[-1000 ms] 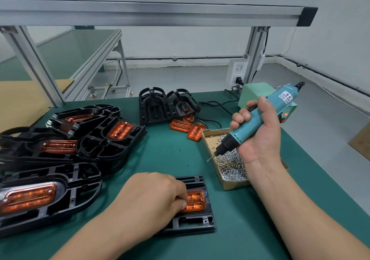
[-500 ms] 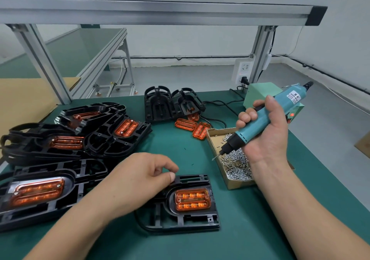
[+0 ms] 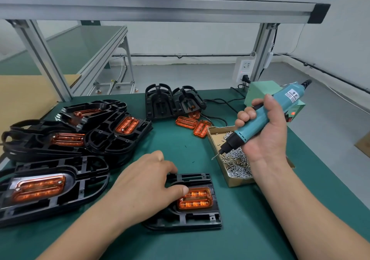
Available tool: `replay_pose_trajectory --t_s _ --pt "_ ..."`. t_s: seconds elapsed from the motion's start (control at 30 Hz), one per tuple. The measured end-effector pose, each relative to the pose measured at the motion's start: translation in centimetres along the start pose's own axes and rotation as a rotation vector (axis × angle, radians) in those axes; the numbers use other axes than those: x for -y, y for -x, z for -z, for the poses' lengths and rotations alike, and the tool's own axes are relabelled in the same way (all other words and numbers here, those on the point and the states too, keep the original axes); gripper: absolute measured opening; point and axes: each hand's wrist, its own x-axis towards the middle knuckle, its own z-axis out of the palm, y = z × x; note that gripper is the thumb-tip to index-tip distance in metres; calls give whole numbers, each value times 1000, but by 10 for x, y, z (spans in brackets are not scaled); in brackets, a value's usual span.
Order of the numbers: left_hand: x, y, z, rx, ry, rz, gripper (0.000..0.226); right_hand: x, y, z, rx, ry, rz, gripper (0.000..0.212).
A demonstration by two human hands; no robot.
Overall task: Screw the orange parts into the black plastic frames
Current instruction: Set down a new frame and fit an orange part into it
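Observation:
A black plastic frame (image 3: pixel 197 218) lies on the green mat in front of me with an orange part (image 3: pixel 195 199) seated in it. My left hand (image 3: pixel 144 185) rests on the frame's left side, thumb tip touching the orange part's left edge. My right hand (image 3: pixel 264 133) grips a teal electric screwdriver (image 3: pixel 258 123), held tilted above the screw box with a screw on its bit tip. Two loose orange parts (image 3: pixel 193 124) lie at the back centre.
A cardboard box of screws (image 3: pixel 236 159) sits right of the frame. Several black frames with orange parts (image 3: pixel 76 137) are piled at the left. Two empty frames (image 3: pixel 172 103) stand at the back, with cables and a green power unit (image 3: pixel 262 91) behind.
My left hand has moved back down onto the frame, thumb now against the orange part. The right hand with the screwdriver has stayed about where it was.

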Motion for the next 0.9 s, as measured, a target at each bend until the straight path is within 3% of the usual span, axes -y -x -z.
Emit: replay_pose_trajectory --t_s 0.27,0.47,0.7,0.9 --pt "5 -1 5 153 86 29 84 1 1 -1 -2 -4 -3 23" --pt "4 -3 3 149 93 24 68 1 1 -2 -2 -6 -6 22" --pt "6 0 1 127 113 -25 76 1 1 -1 -1 -7 -6 22" --pt "8 1 2 41 263 -131 35 1 1 -1 -4 -5 -6 23"
